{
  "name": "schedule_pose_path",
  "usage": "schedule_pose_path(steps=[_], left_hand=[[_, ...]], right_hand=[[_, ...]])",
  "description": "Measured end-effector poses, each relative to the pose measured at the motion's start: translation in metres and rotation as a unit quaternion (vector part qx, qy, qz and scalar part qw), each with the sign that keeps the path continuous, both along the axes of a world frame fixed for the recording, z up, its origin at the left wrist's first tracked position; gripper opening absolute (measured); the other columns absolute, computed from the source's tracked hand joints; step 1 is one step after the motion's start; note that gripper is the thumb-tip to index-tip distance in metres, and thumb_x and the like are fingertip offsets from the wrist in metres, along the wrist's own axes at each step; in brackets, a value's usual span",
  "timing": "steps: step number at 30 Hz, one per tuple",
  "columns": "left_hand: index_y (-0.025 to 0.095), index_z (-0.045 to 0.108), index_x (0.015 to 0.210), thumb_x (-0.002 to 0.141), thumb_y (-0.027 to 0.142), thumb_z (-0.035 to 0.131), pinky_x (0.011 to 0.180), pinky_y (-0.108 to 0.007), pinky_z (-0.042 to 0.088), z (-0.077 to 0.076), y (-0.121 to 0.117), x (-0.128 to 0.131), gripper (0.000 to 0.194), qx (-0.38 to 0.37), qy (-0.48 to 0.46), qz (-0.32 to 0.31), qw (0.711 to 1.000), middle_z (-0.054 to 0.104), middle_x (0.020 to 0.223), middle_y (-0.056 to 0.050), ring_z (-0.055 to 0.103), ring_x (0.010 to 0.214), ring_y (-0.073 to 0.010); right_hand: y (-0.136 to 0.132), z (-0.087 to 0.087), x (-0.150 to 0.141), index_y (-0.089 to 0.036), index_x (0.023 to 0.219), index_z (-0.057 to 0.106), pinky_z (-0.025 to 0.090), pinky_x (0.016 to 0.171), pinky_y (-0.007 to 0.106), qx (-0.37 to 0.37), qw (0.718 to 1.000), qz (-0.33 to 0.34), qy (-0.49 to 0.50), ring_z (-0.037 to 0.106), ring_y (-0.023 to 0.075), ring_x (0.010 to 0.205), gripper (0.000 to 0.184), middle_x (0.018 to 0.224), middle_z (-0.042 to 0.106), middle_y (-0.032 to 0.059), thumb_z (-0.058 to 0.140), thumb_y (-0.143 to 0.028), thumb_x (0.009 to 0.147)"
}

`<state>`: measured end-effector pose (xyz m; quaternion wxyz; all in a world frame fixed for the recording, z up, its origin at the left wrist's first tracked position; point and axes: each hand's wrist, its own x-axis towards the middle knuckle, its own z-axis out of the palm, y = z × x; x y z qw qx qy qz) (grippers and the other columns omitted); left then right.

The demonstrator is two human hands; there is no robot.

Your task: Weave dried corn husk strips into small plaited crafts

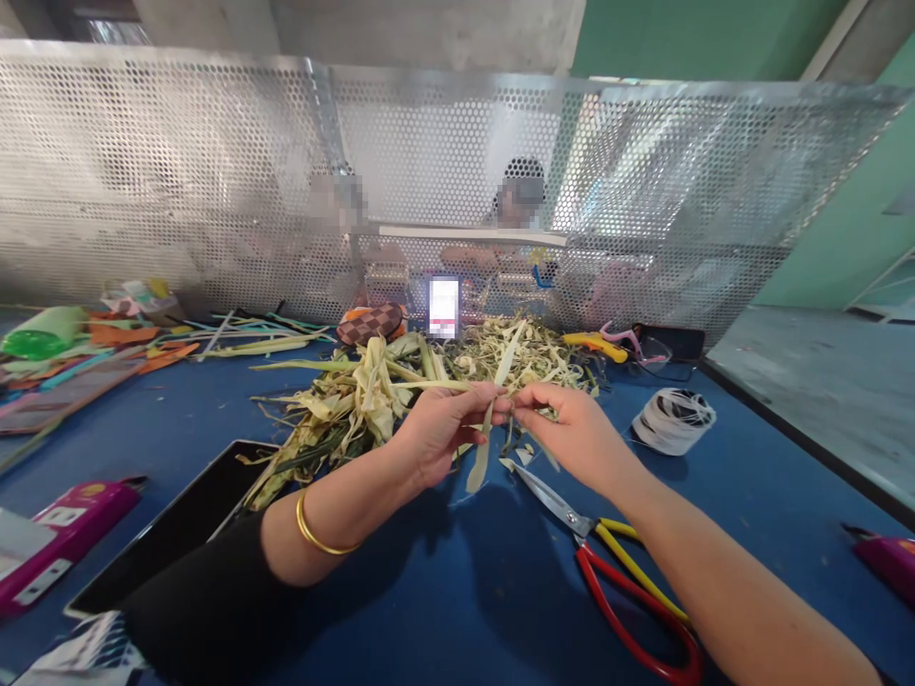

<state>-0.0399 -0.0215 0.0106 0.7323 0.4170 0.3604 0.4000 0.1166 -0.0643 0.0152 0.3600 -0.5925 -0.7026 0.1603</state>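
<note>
Both hands, left [452, 426] and right [564, 424], pinch pale leaf strips [480, 459] above the blue bench [429, 619], bare toward its near edge; scissors [572, 514] lie beside.

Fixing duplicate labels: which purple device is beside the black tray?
The far-left purple device, just left of the black tray; the other purple device is at the picture's right edge.

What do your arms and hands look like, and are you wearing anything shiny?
My left arm has a black sleeve and a shiny, round gold bangle. My left hand and right hand have no gloves. My right forearm is bare, with no bangle showing.
</note>
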Motion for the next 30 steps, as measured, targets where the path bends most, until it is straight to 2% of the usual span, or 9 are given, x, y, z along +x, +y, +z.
schedule_pose_path(steps=[6, 18, 26, 28, 30], left_hand=[[0.010, 0.070, 0.074, 0.076, 0.022, 0.067, 0.046, -0.018, 0.043, -0.001, 0.000, 0.000, 0.012, 0.014, 0.017, -0.020, 1.000, 0.069, 0.071, -0.008, 0.061, 0.060, -0.0104], [0.010, 0.069, 0.069, 0.076, 0.021, 0.066, 0.045, -0.017, 0.042, -0.002, 0.001, 0.000, 0.013, 0.022, 0.047, -0.024, 0.998, 0.069, 0.069, -0.008, 0.060, 0.057, -0.0097], [0.011, 0.070, 0.072, 0.076, 0.023, 0.067, 0.043, -0.016, 0.040, -0.001, 0.003, -0.002, 0.013, 0.000, 0.042, -0.032, 0.999, 0.070, 0.077, -0.010, 0.063, 0.065, -0.0114], [0.010, 0.070, 0.072, 0.075, 0.021, 0.067, 0.043, -0.016, 0.039, -0.001, 0.002, -0.001, 0.011, 0.008, 0.041, -0.032, 0.999, 0.070, 0.075, -0.010, 0.061, 0.063, -0.0105], [0.010, 0.069, 0.069, 0.074, 0.020, 0.068, 0.043, -0.016, 0.039, -0.002, 0.001, 0.000, 0.011, 0.021, 0.040, -0.016, 0.999, 0.069, 0.072, -0.009, 0.059, 0.060, -0.0096]], right_hand=[[-0.003, 0.001, 0.000, -0.021, 0.071, 0.053, 0.038, 0.062, 0.027, 0.025, 1.000, -0.014, 0.010, 0.056, 0.0149, 0.063, 0.015, 0.065, 0.063, -0.0007, 0.045, -0.024, 0.084], [-0.006, 0.007, 0.003, -0.021, 0.067, 0.051, 0.038, 0.061, 0.026, 0.043, 0.999, -0.007, 0.013, 0.054, 0.0139, 0.059, 0.018, 0.061, 0.061, -0.0005, 0.045, -0.026, 0.083], [-0.004, 0.007, 0.007, -0.021, 0.068, 0.052, 0.034, 0.057, 0.026, 0.041, 0.997, -0.047, -0.049, 0.051, 0.0131, 0.054, 0.017, 0.061, 0.062, -0.0016, 0.046, -0.027, 0.083], [-0.005, 0.010, 0.009, -0.021, 0.067, 0.052, 0.034, 0.057, 0.026, 0.023, 0.998, -0.034, -0.040, 0.051, 0.0133, 0.055, 0.017, 0.061, 0.061, -0.0016, 0.046, -0.026, 0.083], [-0.006, 0.014, 0.010, -0.021, 0.066, 0.052, 0.036, 0.059, 0.027, -0.004, 1.000, 0.013, -0.015, 0.052, 0.0136, 0.058, 0.019, 0.061, 0.061, -0.0011, 0.046, -0.026, 0.083]])
